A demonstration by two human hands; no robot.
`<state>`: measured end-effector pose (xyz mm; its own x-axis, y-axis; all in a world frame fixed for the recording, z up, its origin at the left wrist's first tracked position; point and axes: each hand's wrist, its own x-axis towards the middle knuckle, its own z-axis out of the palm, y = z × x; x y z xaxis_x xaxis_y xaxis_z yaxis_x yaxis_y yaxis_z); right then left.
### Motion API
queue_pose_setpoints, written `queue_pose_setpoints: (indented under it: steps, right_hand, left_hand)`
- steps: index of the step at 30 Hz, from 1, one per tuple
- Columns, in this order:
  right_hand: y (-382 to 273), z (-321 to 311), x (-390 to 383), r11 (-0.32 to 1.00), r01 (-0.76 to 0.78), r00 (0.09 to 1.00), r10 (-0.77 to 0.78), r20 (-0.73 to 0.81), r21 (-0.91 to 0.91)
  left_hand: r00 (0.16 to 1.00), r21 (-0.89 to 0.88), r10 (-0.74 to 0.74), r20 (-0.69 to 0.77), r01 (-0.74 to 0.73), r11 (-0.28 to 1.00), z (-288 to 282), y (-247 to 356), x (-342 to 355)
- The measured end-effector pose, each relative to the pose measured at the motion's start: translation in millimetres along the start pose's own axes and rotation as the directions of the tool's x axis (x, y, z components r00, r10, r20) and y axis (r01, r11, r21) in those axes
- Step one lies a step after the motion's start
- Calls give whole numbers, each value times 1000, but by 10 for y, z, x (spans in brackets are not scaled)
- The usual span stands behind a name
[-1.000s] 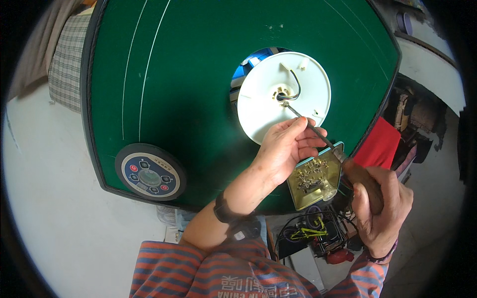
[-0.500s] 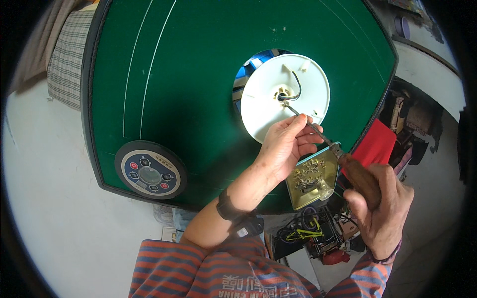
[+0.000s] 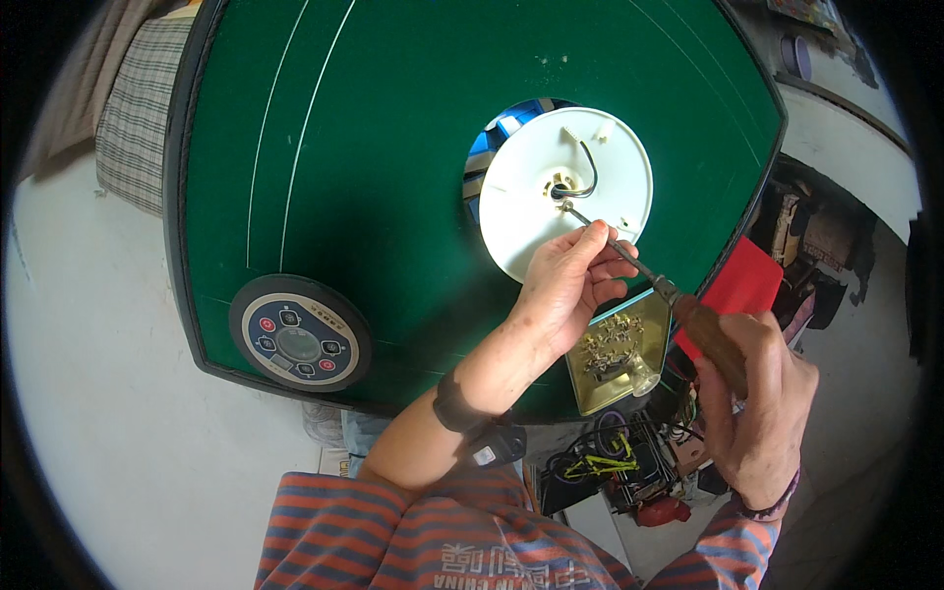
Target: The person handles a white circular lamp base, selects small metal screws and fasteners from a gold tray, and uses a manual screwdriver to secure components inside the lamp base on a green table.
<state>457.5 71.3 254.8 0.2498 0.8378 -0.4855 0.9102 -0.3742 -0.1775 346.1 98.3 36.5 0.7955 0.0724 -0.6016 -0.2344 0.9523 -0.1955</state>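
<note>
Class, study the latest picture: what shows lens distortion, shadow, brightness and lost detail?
Head view: the green table bows at its left edge; head view: a soft shadow darkens the table left of the left hand; head view: the white disc looks very bright; head view: the small metal pieces blur together.

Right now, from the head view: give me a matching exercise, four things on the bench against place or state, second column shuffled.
1. screwdriver
2. white disc
3. shallow tray
4. round control panel

A. at the near left of the green tabletop
B. holds small metal parts
C. wooden handle in the right hand
D. dark wire curving from its middle

Pairs: 1-C, 2-D, 3-B, 4-A
</note>
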Motion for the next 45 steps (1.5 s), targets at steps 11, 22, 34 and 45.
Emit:
queue_pose_setpoints:
  steps: [11, 22, 34, 45]
  right_hand:
    - [-123, -92, 52, 992, -55, 996, 61, 57, -116]
    - [-172, -45, 93, 997, 30, 1000, -29, 13, -67]
    - [-189, 22, 122, 988, 49, 996, -60, -71, -149]
    - [-163, -38, 149, 983, 83, 993, -96, -72, -167]
  left_hand:
    - [1000, -2, 16, -12, -16, 1000, 1, -39, 9]
    - [999, -59, 28, -21, -29, 998, 9, -40, 20]
    - [998, -32, 32, -46, -34, 999, 17, -40, 55]
    - [1000, -102, 24, -7, -25, 994, 28, -65, 19]
